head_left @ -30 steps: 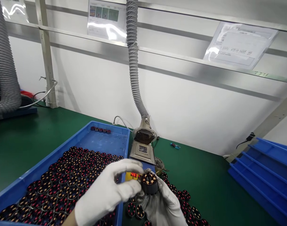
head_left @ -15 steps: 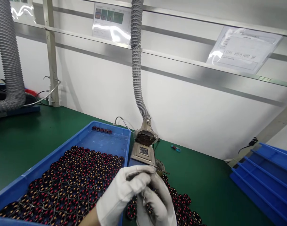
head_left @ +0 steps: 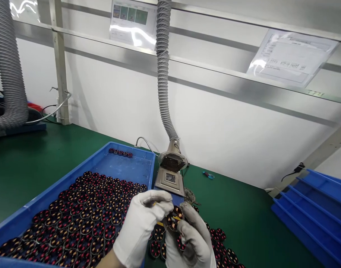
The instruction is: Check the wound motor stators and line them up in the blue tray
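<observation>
While the right hand point(head_left: 195, 232) grasps a round part point(head_left: 172, 225), the left hand point(head_left: 141, 221) beside it with grip unclear, handling looks unfinished, a part-filled tray point(head_left: 122, 167) left of the fingers and loose parts point(head_left: 220, 234) right.

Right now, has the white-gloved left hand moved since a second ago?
Yes. The white-gloved left hand has moved to the right: its cuff is now nearer the right rim of the blue tray.
</observation>
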{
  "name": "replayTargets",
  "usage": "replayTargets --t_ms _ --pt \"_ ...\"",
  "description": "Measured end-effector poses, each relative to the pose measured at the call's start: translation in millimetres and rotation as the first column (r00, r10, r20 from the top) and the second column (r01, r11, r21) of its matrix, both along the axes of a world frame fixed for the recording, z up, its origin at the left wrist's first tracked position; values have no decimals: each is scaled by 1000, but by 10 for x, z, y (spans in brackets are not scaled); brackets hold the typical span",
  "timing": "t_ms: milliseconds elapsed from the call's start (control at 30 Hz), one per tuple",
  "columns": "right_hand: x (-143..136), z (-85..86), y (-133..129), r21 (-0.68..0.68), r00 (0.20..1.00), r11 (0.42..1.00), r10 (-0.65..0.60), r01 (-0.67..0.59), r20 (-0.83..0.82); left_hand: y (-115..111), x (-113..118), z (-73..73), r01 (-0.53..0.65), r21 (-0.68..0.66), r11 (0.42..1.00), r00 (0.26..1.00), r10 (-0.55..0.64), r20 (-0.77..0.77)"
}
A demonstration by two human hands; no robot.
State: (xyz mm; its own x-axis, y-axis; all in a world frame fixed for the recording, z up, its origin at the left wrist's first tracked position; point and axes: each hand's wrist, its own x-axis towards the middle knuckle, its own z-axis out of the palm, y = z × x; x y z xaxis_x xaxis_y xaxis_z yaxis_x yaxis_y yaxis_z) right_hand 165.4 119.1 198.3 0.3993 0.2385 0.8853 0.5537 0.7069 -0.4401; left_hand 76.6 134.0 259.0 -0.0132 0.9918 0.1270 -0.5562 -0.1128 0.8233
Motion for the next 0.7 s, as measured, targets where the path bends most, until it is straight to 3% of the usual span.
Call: replayTargets --t_ms 167,333,533,633,700 --pt "-20 7 15 5 998 1000 -3 4 -57 -30 -60 -36 -119 69 991 989 112 98" --pt "-29 1 46 54 1000 998 14 -13 -22 -76 -53 92 90 -24 996 994 -91 -65" --pt "-42 -12 16 72 998 997 13 -17 68 -55 -75 98 52 -68 996 984 -62 -165" --pt "-38 -16 -24 28 996 999 39 -41 78 -54 -165 119 37 -13 999 989 -38 -143" --pt "-23 -8 -34 32 994 998 47 -51 96 -55 -215 142 90 21 996 982 -85 -171"
